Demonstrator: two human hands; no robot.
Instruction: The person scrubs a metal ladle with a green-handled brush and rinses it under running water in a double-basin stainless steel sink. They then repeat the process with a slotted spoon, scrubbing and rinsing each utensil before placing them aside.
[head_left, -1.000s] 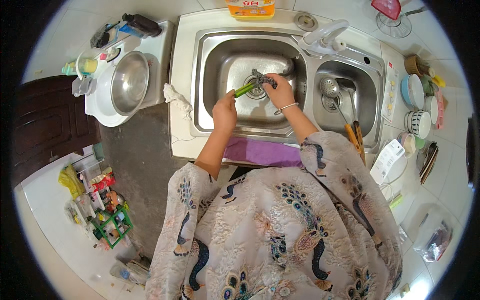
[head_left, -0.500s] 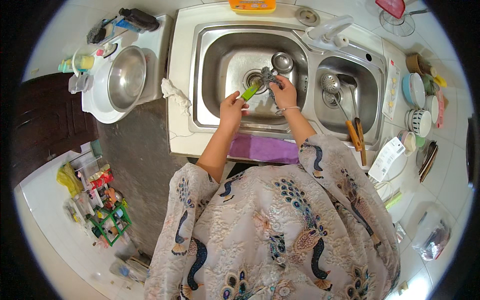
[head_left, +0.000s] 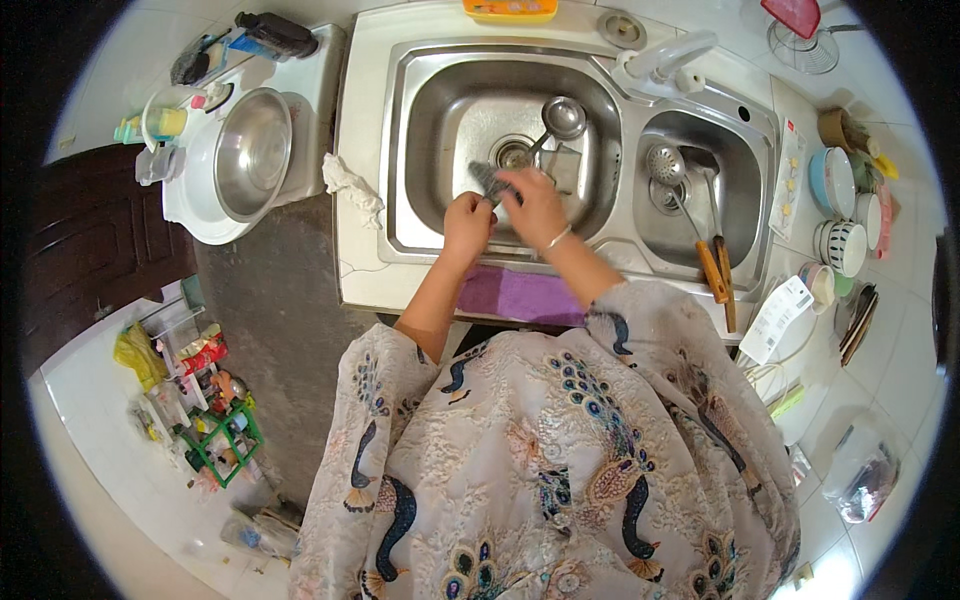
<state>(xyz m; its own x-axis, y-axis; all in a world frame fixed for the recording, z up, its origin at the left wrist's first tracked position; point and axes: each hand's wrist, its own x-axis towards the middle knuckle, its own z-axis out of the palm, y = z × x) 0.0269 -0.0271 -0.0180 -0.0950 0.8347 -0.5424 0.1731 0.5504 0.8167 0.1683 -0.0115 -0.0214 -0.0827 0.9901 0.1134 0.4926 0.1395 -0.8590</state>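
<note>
Over the larger sink basin point(head_left: 430, 110) my two hands meet. My left hand point(head_left: 467, 228) is closed; the small green-handled tool that showed in it half a second ago is covered by the scourer and fingers. My right hand point(head_left: 537, 208), slightly smeared by motion, is closed on a dark grey scouring pad point(head_left: 486, 178), which lies right against the left fingertips. Beyond the right hand, a metal ladle point(head_left: 564, 117) rests in the basin, its bowl toward the far right. The drain point(head_left: 514, 150) lies just past the pad.
The smaller basin holds a skimmer point(head_left: 665, 165) and another long-handled utensil point(head_left: 721, 262). Above stands the white faucet point(head_left: 665, 58). Bowls point(head_left: 838, 247) line the counter at right. A purple cloth point(head_left: 520, 297) hangs at the front edge; a white rag point(head_left: 352, 190) lies left.
My right hand and the scouring pad have moved left and nearer, onto what my left hand holds. The green handle has gone out of sight, and more of the ladle shows.
</note>
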